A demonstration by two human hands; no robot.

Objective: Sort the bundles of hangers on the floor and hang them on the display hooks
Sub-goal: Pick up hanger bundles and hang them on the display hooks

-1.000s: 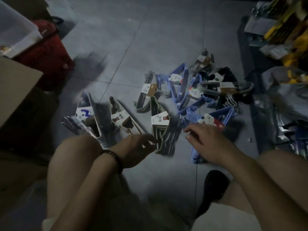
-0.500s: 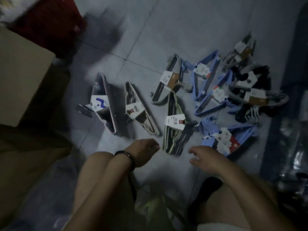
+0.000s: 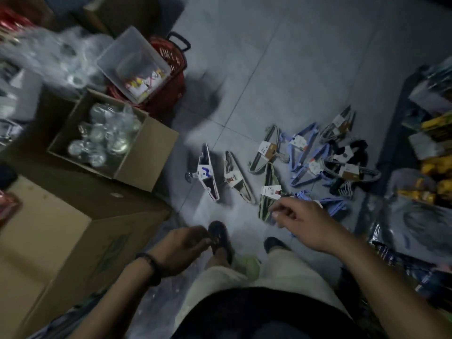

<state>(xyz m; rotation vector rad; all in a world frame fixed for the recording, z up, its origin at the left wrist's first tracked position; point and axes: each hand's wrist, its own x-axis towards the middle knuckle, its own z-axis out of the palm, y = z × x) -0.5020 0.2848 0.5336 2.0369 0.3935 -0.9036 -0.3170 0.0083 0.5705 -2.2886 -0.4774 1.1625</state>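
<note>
Several bundles of hangers lie spread on the grey tiled floor (image 3: 281, 77). A white bundle (image 3: 208, 176) is at the left, a beige one (image 3: 238, 183) beside it, a green one (image 3: 267, 199) in the middle. Blue bundles (image 3: 302, 155) and black and grey ones (image 3: 352, 167) lie further right. My right hand (image 3: 302, 220) hovers above the green bundle's near end, fingers loosely curled, holding nothing. Lower down, my left hand (image 3: 182, 249), a dark bracelet on its wrist, hangs near my shoe with fingers relaxed and empty. No display hooks are in view.
An open cardboard box (image 3: 151, 152) of wrapped shiny items stands at the left, a larger closed box (image 3: 49, 236) nearer me. A red basket (image 3: 171, 86) with a clear plastic tub (image 3: 132, 62) sits behind. Packaged goods (image 3: 428, 148) line the right side.
The view has risen and pulled back from the floor, as I rise from a crouch. Both hands have lifted away from the bundles. The boxes at the left have come into view.
</note>
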